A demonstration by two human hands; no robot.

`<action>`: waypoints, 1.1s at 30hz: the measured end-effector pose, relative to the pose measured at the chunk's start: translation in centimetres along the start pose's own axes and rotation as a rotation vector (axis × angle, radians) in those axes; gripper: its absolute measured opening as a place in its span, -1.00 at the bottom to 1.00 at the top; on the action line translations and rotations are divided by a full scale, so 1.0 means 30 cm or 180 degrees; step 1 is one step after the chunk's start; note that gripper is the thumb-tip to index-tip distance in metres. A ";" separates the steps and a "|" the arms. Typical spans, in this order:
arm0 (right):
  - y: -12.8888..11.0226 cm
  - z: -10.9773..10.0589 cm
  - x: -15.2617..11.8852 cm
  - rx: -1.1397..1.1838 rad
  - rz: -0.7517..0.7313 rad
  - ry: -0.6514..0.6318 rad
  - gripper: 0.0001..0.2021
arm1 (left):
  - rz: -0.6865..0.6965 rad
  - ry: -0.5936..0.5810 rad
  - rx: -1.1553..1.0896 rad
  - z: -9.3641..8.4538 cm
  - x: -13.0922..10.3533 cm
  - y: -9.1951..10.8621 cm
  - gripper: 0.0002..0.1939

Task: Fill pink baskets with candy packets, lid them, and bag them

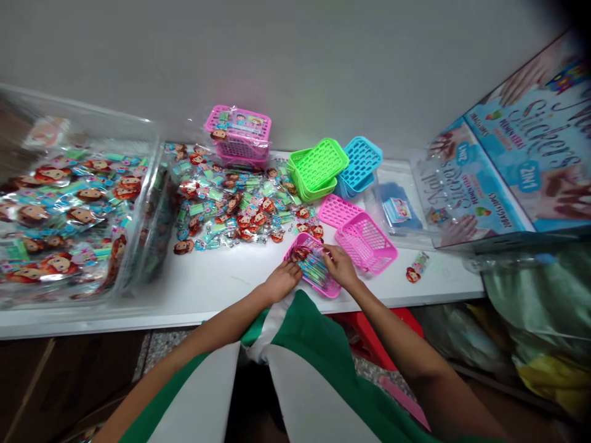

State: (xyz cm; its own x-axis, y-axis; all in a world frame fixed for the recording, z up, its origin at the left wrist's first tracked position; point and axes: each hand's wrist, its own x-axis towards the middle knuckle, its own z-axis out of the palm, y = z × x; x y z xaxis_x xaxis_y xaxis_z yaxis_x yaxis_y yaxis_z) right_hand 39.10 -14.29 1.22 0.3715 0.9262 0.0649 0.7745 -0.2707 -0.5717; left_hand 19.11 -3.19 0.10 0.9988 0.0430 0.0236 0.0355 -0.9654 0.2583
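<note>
A small pink basket [330,293] stands at the table's front edge, holding several slim packets [313,268] with red-haired doll heads. My left hand [284,280] is closed at the basket's left rim, its fingertips against the packets. Over the right rim, my right hand [340,266] has its fingers bent together beside the packets; what they pinch is hidden. Just right of it lies an open pink basket [369,246], with a pink perforated lid [339,210] behind. A loose heap of doll-head packets [231,209] spreads to the left.
A large clear bin [133,246] full of similar packets fills the left. Against the wall stand wrapped pink baskets [242,147], green baskets [318,169] and blue baskets [357,166]. At right are a clear tray with small cards [396,210], sticker boxes [498,178] and one packet [417,268].
</note>
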 end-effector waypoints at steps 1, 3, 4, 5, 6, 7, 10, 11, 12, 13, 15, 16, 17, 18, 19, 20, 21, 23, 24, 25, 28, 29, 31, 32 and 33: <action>-0.007 0.005 -0.007 -0.0069 -0.0018 -0.0147 -0.68 | 0.0000 -0.0038 0.0015 -0.002 0.003 -0.001 -0.73; -0.020 0.034 -0.020 -0.0156 -0.0050 -0.0575 -0.75 | 0.0010 -0.0123 0.0035 -0.005 0.013 0.000 -0.78; -0.025 0.053 -0.025 -0.0184 -0.0043 -0.0807 -0.79 | 0.0014 -0.0156 0.0040 -0.006 0.018 0.001 -0.79; -0.029 0.074 -0.028 -0.0219 -0.0021 -0.1025 -0.83 | 0.0016 -0.0181 0.0040 -0.008 0.022 0.002 -0.80; -0.032 0.093 -0.030 -0.0264 -0.0003 -0.1208 -0.86 | 0.0019 -0.0197 0.0034 -0.008 0.025 0.003 -0.81; -0.035 0.111 -0.029 -0.0322 0.0006 -0.1350 -0.87 | 0.0019 -0.0197 0.0023 -0.009 0.027 0.004 -0.81; -0.041 0.135 -0.021 -0.0529 0.0057 -0.1473 -0.88 | -0.0023 -0.0127 -0.0045 -0.006 0.028 0.006 -0.80; -0.045 0.133 -0.017 -0.0589 0.0071 -0.1498 -0.88 | -0.0043 -0.0110 -0.0082 -0.005 0.028 0.006 -0.80; -0.049 0.126 -0.014 -0.0641 0.0075 -0.1536 -0.88 | -0.0055 -0.0112 -0.0128 -0.003 0.028 0.005 -0.80; -0.054 0.116 -0.011 -0.0683 0.0066 -0.1541 -0.86 | -0.0059 -0.0138 -0.0178 -0.002 0.028 0.004 -0.80; -0.061 0.094 -0.008 -0.0745 -0.0006 -0.1287 -0.80 | -0.0052 -0.0200 -0.0267 0.000 0.029 0.002 -0.81; -0.061 0.086 -0.008 -0.0777 -0.0073 -0.1040 -0.75 | -0.0050 -0.0210 -0.0295 0.001 0.029 0.001 -0.82; -0.058 0.082 -0.009 -0.0809 -0.0165 -0.0782 -0.71 | -0.0057 -0.0203 -0.0311 0.001 0.030 0.000 -0.83; -0.053 0.084 -0.011 -0.0838 -0.0283 -0.0591 -0.66 | -0.0064 -0.0188 -0.0317 0.001 0.030 0.000 -0.84; -0.046 0.089 -0.013 -0.0870 -0.0415 -0.0522 -0.62 | -0.0066 -0.0176 -0.0314 0.001 0.029 -0.001 -0.85; -0.038 0.096 -0.016 -0.0905 -0.0547 -0.0577 -0.60 | -0.0069 -0.0169 -0.0302 0.001 0.029 -0.001 -0.86; -0.033 0.104 -0.017 -0.0946 -0.0656 -0.0710 -0.59 | -0.0056 -0.0167 -0.0285 0.002 0.029 -0.002 -0.86; -0.033 0.110 -0.012 -0.1036 -0.0759 -0.0986 -0.60 | -0.0005 -0.0163 -0.0245 0.008 0.028 -0.004 -0.85; -0.043 0.105 -0.003 -0.1066 -0.0756 -0.1063 -0.62 | 0.0030 -0.0153 -0.0232 0.013 0.029 -0.005 -0.85; -0.060 0.095 0.011 -0.1073 -0.0738 -0.1085 -0.65 | 0.0074 -0.0131 -0.0242 0.018 0.029 -0.008 -0.85; -0.153 0.054 0.090 -0.0911 -0.0666 -0.0860 -0.66 | 0.0225 0.0084 -0.0401 0.024 0.025 -0.015 -0.83; -0.194 0.048 0.128 -0.0794 -0.0632 -0.0743 -0.66 | 0.0256 0.0214 -0.0473 0.017 0.018 -0.016 -0.82; -0.275 0.062 0.217 -0.0546 -0.0508 -0.0588 -0.67 | 0.0224 0.0457 -0.0618 -0.012 -0.011 -0.017 -0.75; -0.311 0.083 0.268 -0.0450 -0.0402 -0.0532 -0.69 | 0.0142 0.0538 -0.0698 -0.034 -0.035 -0.018 -0.69; -0.342 0.114 0.321 -0.0393 -0.0264 -0.0461 -0.70 | 0.0017 0.0569 -0.0794 -0.058 -0.066 -0.020 -0.62</action>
State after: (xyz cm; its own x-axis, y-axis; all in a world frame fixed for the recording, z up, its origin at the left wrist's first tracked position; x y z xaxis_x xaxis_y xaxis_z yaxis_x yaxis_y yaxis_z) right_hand 32.98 -1.69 4.90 0.2331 0.9723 -0.0159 0.8596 -0.2137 -0.4642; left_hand 17.05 -2.25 1.60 0.9764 0.1042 0.1894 -0.0012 -0.8737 0.4865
